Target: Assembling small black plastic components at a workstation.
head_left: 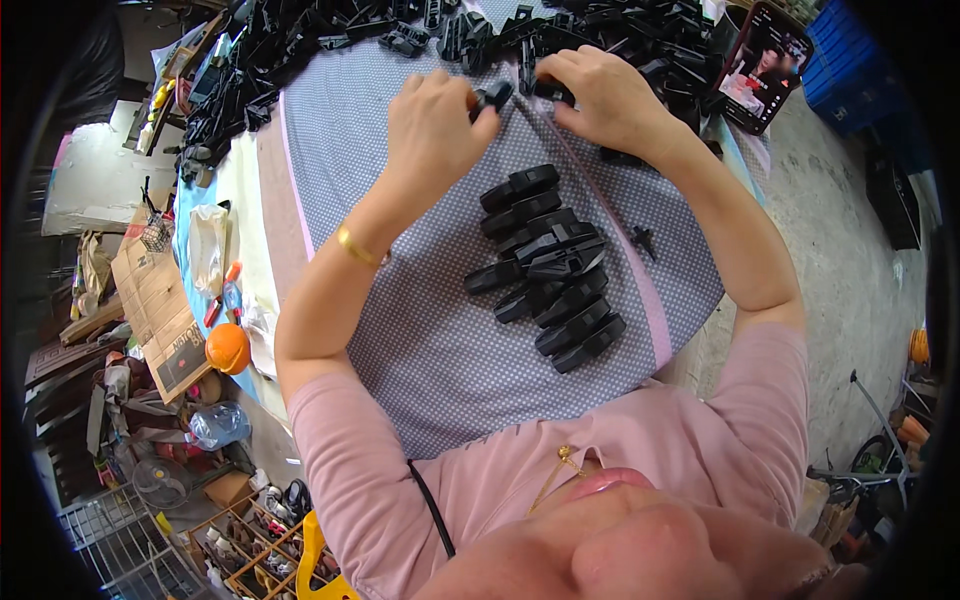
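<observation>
Near the far part of the cloth-covered table, my left hand [438, 128] is closed on a small black plastic part [492, 97], pinched between thumb and fingers. My right hand [606, 106] curls closed over another black plastic part [553, 92], mostly hidden by the fingers. A narrow gap separates the two hands. Closer to me, several similar black plastic pieces [545, 250] lie in an overlapping row on the grey patterned cloth [420, 340]. One small black piece [643, 240] rests apart, to the right of that row.
A large heap of black plastic parts [290, 60] runs along the table's far edge. At the far right stands a phone [765, 68] with its screen lit, near a blue crate [860, 65]. An orange round object [228, 348] and a clear bottle [218, 425] are at left.
</observation>
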{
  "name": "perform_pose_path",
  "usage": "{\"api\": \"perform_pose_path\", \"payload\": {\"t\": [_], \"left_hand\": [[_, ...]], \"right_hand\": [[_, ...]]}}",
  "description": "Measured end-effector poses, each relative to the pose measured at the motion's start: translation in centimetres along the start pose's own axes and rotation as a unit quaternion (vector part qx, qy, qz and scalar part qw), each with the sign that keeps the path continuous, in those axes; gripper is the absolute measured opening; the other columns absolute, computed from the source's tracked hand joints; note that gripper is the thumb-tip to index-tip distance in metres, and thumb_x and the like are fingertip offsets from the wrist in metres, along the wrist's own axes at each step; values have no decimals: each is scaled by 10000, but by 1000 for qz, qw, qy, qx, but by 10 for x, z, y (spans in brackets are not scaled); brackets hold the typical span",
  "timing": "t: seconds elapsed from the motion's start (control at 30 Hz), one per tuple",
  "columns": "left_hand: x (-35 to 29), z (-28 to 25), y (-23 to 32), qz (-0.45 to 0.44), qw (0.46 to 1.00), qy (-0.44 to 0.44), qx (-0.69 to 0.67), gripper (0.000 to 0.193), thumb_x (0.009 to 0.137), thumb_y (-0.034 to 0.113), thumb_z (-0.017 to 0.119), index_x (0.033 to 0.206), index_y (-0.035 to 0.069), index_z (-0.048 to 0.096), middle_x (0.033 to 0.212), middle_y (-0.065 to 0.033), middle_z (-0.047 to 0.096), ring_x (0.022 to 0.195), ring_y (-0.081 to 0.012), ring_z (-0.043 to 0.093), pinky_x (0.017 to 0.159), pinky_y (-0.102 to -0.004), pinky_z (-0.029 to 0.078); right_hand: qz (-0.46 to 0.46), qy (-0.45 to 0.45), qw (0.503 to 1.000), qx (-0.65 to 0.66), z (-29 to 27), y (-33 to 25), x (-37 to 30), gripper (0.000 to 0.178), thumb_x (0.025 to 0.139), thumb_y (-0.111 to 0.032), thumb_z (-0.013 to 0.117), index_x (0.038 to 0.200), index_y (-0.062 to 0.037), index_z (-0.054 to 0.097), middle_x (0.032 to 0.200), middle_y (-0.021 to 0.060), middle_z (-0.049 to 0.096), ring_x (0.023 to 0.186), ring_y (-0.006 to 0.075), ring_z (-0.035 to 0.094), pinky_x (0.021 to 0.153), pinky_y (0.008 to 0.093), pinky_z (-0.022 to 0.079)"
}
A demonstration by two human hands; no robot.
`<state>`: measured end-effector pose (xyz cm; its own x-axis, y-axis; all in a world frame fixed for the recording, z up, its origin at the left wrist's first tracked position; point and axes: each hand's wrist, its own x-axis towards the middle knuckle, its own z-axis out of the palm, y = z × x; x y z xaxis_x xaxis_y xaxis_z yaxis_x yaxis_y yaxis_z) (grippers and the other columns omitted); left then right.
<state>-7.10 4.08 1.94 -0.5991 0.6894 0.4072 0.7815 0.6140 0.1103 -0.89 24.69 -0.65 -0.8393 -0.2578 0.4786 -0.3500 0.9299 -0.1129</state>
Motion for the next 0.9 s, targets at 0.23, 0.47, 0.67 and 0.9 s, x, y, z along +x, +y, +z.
{"api": "perform_pose_path", "payload": {"t": [0.23,0.47,0.67,0.9], "left_hand": [[-29,-35,6,-126,944,-295,-73,235,824,236,601,795,9,656,789,-166,648,648,-274,610,610,-388,479],[-34,-12,-24,133,966,-126,-183,221,806,-7,592,1009,48,658,1181,-100,562,988,-249,561,840,-344,472],[-26,-11,-41,85,963,-176,-183,218,810,51,646,1027,71,651,1066,-82,591,931,-243,564,797,-327,491],[-29,1,-21,45,981,-124,-139,231,908,204,562,1056,41,633,912,-122,596,806,-279,584,735,-338,469]], "right_hand": [[28,-39,932,360,1,-28,-4,313,714,-33,624,1025,-8,615,869,86,607,776,177,599,721,284,500],[-16,-97,979,181,-7,-26,-8,258,695,-63,664,951,-32,667,884,70,620,886,227,556,803,324,472],[-30,-43,990,133,-8,-22,-9,261,722,-125,710,966,-40,675,866,61,626,876,234,555,785,327,470],[41,-35,963,266,4,-25,-7,262,762,-134,716,993,-21,669,870,85,654,778,221,611,704,297,490]]}}
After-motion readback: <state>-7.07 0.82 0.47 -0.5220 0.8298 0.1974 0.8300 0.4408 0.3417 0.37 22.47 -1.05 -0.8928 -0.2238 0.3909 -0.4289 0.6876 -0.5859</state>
